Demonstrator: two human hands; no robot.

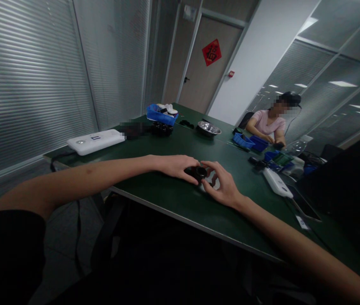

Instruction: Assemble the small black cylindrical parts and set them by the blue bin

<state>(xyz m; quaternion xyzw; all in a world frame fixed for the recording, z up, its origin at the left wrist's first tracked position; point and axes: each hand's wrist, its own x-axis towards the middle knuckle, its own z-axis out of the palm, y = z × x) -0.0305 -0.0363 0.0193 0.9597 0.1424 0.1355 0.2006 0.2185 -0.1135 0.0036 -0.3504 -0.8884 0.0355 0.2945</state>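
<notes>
A small round black part [199, 172] sits on the dark green table [167, 199], between both of my hands. My left hand [175, 165] reaches in from the left and curls its fingers round the left side of the part. My right hand [221, 184] comes from the right; its thumb and fingers pinch the part's right edge. A small pale patch on the table shows under my right fingers; I cannot make out what it is.
A white box [95, 141] lies far left. At the back are a blue bin [161, 113], black parts [161, 128] and a metal bowl [208, 128]. Another person [270, 123] works at the far right by blue trays [249, 142]. A white device [277, 182] lies right.
</notes>
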